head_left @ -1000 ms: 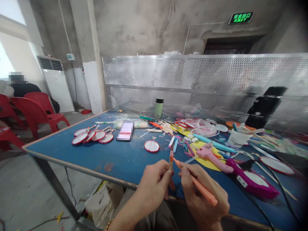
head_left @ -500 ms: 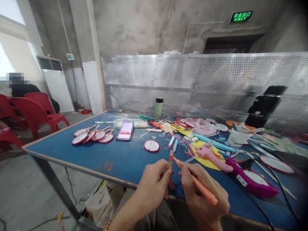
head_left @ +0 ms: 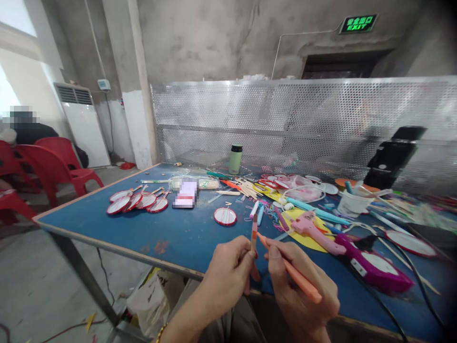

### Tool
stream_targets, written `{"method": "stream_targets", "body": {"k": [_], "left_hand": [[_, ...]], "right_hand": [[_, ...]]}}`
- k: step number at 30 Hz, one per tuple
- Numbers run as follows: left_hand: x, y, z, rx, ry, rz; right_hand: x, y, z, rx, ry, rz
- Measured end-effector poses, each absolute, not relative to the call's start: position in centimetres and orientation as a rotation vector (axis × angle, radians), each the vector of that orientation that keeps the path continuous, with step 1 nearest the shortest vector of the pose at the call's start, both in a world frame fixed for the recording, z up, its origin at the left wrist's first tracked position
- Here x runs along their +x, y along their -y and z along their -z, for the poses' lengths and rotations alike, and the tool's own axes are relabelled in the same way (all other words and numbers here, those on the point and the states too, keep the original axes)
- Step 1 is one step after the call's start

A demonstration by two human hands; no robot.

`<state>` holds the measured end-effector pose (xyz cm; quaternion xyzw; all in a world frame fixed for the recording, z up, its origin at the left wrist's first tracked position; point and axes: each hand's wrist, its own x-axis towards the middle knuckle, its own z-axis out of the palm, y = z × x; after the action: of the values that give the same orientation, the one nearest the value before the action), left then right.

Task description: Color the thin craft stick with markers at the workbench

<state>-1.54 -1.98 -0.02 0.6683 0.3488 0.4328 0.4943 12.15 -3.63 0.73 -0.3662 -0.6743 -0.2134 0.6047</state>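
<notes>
Close to the table's front edge, my left hand (head_left: 233,267) pinches a flat wooden stick (head_left: 254,233) held upright, with an orange patch on its upper part. My right hand (head_left: 303,281) grips an orange marker pen (head_left: 300,278) like a writing tool. The marker's tip is at the orange patch on the stick, touching or very near it. Just beyond my hands lies a round white disc with a red rim (head_left: 225,216). A white-and-pink marker (head_left: 254,209) and a blue marker (head_left: 260,215) lie behind the stick.
Several red-rimmed discs with sticks (head_left: 137,202) are piled at the left, beside a phone (head_left: 185,193). A green bottle (head_left: 235,159) stands at the back. To the right are a pink glue gun (head_left: 314,228), a purple device (head_left: 378,264) with cables, and a white cup (head_left: 354,204).
Almost nothing differs. My right hand and the orange marker have shifted very slightly; my left hand still holds the stick in the same place.
</notes>
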Motion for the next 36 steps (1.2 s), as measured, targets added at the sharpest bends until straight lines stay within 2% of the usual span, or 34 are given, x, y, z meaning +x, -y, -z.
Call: {"method": "stream_targets", "body": {"k": [36], "left_hand": [[-1.61,2.0,0.0,1.595,-0.829,-1.053]], "right_hand": [[12.12,3.77,-0.77,-0.835,1.606,0.496]]}}
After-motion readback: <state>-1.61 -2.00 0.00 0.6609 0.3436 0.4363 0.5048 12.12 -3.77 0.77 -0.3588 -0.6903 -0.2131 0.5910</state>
